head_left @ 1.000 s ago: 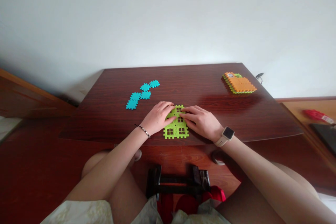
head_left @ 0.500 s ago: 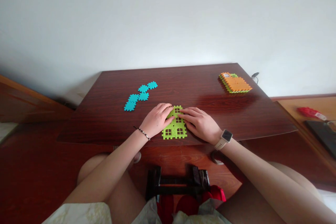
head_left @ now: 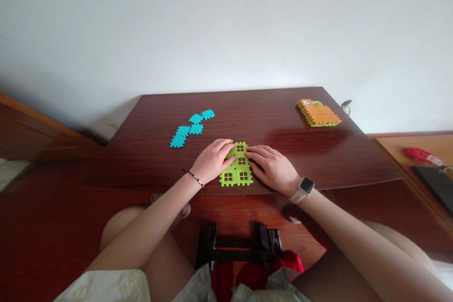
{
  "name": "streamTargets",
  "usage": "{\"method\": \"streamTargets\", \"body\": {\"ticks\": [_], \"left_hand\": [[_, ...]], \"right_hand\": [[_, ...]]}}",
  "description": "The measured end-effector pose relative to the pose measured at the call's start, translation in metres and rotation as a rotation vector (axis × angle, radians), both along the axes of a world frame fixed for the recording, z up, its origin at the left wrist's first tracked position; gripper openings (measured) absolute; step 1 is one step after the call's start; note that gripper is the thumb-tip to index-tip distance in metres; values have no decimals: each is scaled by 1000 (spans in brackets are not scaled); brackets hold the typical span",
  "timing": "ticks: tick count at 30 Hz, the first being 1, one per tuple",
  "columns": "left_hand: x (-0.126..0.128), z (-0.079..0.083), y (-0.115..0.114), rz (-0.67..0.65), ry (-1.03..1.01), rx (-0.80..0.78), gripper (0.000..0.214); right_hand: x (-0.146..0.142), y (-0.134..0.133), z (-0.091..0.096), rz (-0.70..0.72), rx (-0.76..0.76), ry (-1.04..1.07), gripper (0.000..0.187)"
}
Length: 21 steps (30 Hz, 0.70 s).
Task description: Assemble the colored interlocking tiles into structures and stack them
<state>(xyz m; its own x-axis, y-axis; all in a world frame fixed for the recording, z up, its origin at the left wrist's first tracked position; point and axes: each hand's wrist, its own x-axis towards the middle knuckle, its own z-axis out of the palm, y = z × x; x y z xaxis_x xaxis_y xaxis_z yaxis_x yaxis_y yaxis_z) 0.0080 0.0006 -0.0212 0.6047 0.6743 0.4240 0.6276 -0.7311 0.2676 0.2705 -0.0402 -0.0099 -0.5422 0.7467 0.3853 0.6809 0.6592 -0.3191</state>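
Note:
Lime-green window panels (head_left: 241, 162), joined by toothed edges into a flat piece, lie near the front edge of the table. Over their left side is my left hand (head_left: 212, 158), thumb and fingers closed on the piece and hiding part of it. My right hand (head_left: 272, 166) lies along the right side with its fingers stretched out, the fingertips touching the toothed edge. Further off to the left, several turquoise toothed tiles (head_left: 183, 130) form a zigzag.
At the right back of the dark wooden table (head_left: 247, 111) sits a stack of orange and green panels (head_left: 321, 114). A white wall (head_left: 226, 28) rises behind it. Off to the right, a red item (head_left: 419, 154) and a black flat object (head_left: 433, 181) rest on a lower wooden surface.
My right fingers have drawn back slightly to the right, from over the green panels to their edge. My left hand stays in place. The view has shifted a little.

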Motion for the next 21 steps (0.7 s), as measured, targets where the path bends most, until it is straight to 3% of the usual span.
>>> {"method": "streamTargets", "body": {"ticks": [7, 14, 21], "left_hand": [[-3, -1, 0, 13, -21, -40, 40], [-11, 5, 2, 42, -56, -131, 55], [-28, 5, 11, 76, 9, -215, 69]], "right_hand": [[3, 1, -1, 10, 4, -26, 56], [6, 4, -3, 150, -114, -31, 116], [2, 8, -4, 170, -156, -69, 123]]}}
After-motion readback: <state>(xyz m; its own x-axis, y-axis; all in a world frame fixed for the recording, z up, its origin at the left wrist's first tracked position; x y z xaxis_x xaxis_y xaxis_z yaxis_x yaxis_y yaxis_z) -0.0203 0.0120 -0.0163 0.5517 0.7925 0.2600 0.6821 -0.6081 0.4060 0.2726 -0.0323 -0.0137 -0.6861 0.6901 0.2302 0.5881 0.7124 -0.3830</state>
